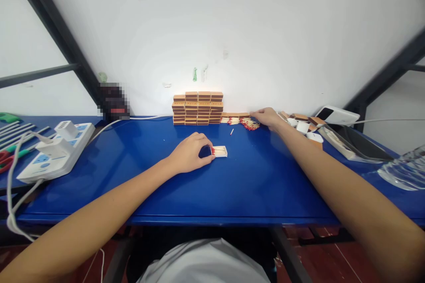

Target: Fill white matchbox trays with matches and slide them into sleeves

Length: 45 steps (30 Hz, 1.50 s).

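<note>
My left hand (191,152) rests on the blue table (252,185) with its fingers closed on the left end of a small open matchbox tray (219,151) filled with red-tipped matches. My right hand (268,117) reaches to the back of the table, fingers curled down onto a loose pile of red-tipped matches (247,123); I cannot make out what they pinch. A single match (231,131) lies alone between the pile and the tray.
A stack of brown matchboxes (198,108) stands against the white wall. Loose box sleeves and white trays (303,124) lie at the right, beside a white device (337,116) and clear plastic (407,169). A white power strip (55,150) and scissors (8,159) sit left.
</note>
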Motion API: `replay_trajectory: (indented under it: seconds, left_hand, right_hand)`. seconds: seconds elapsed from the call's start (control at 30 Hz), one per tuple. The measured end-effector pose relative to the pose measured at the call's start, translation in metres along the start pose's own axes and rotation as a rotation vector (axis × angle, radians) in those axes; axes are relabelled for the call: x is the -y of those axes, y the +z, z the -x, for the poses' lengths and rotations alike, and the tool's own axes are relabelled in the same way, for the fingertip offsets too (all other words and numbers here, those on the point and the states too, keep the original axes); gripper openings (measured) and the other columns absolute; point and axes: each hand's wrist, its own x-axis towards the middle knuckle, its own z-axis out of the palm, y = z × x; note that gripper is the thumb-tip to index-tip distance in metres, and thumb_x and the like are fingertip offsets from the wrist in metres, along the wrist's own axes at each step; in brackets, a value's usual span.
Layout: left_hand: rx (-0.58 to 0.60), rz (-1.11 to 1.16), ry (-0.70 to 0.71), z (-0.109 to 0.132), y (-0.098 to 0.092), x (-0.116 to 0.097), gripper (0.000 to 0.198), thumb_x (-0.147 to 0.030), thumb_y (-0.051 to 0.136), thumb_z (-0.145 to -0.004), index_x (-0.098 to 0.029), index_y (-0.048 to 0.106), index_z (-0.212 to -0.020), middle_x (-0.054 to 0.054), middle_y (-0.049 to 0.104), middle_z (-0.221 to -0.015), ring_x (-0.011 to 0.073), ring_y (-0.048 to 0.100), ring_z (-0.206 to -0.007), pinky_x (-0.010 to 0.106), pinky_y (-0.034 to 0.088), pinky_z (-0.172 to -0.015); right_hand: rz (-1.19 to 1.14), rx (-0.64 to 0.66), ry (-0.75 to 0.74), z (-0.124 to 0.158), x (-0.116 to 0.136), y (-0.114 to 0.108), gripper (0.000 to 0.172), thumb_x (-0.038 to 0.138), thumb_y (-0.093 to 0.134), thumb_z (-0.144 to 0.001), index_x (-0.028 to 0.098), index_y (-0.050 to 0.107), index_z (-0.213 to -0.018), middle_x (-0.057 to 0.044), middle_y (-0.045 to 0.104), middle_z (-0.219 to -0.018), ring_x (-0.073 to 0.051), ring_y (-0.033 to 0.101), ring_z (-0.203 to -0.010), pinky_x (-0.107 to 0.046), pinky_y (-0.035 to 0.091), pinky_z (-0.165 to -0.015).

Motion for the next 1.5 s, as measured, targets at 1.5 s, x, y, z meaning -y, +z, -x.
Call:
replay_trajectory:
  seconds: [1.5]
  left_hand:
    - [-0.176,-0.106,-0.187,-0.005,-0.005,0.013,0.018,-0.037,0.074,-0.095,-0.021,0.074,-0.104,0.007,0.078,-0.108,0.0303,0.068,-0.107,0.046,0.056,-0.093]
  right_hand:
    - [-0.387,0.734,-0.253,0.105,0.043,-0.002,0.056,0.067,0.095,-0.071,0.018,0.069,-0.078,0.000,0.057,-0.075,-0.010,0.045,-0.062,-0.026,0.034,-0.051]
